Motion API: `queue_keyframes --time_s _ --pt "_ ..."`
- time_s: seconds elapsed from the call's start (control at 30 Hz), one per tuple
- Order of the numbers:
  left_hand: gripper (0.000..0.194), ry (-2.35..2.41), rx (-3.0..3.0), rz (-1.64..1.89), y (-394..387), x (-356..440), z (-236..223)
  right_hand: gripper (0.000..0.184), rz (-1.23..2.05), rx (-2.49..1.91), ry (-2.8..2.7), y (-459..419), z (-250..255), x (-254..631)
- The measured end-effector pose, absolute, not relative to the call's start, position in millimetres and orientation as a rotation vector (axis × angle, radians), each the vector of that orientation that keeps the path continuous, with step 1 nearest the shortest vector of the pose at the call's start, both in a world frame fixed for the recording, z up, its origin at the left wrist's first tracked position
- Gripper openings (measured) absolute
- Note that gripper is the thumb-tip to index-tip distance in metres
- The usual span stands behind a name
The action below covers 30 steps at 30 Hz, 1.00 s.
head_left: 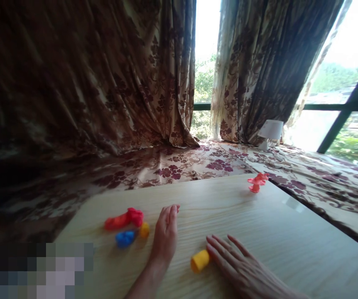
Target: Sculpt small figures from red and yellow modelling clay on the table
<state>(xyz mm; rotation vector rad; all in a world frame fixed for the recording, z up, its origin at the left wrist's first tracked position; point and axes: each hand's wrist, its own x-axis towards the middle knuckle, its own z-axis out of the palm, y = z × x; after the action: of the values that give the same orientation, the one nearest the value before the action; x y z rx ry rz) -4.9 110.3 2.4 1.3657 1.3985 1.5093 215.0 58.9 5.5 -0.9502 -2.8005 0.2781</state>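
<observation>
My right hand (235, 261) lies palm down on the table with its fingers stretched and spread. Its index-side edge touches a short, thick roll of yellow modelling clay (199, 261) and partly covers the right end. My left hand (167, 226) is held edge-on over the table to the left of that roll, fingers stretched out and close together. Nothing shows in it, though its palm is mostly turned from view. Beyond its left side lie a red clay piece (116, 221), a pinkish-red lump (135, 216), a blue lump (125, 239) and a small yellow-orange lump (144, 230).
A coral-coloured clay figure (255, 182) stands near the far right corner of the pale wooden table (291, 232). Behind are flowered cloth (219, 165), a small white lamp (271, 129), patterned curtains (154, 74) and windows. A blurred-out patch (32, 270) covers the lower left.
</observation>
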Motion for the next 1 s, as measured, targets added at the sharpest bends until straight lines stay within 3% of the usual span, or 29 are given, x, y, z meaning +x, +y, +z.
queue_keyframes --time_s 0.13,0.3,0.53,0.67,0.73,0.83,1.0 --pt "0.040 1.406 1.345 1.509 113 -7 -2 0.074 0.424 -1.183 -2.725 93 21 193" --pt "0.039 1.381 1.418 1.481 110 -7 6 0.065 0.549 -0.965 -2.791 68 30 207" --pt "0.018 1.341 1.933 0.861 71 -1 37 0.053 0.549 -1.338 -2.353 67 62 226" --pt "0.010 1.373 1.969 0.747 64 0 45 0.040 0.587 -1.175 -2.092 117 72 210" --pt "0.009 1.353 1.878 0.753 74 -3 47 0.034 0.643 -1.083 -1.904 136 72 198" --pt "0.027 1.260 1.612 0.926 96 -10 46 0.030 0.755 -1.034 -1.703 147 66 184" --pt "0.032 1.309 1.555 1.124 110 -16 32 0.035 0.839 -0.938 -1.828 134 47 172"
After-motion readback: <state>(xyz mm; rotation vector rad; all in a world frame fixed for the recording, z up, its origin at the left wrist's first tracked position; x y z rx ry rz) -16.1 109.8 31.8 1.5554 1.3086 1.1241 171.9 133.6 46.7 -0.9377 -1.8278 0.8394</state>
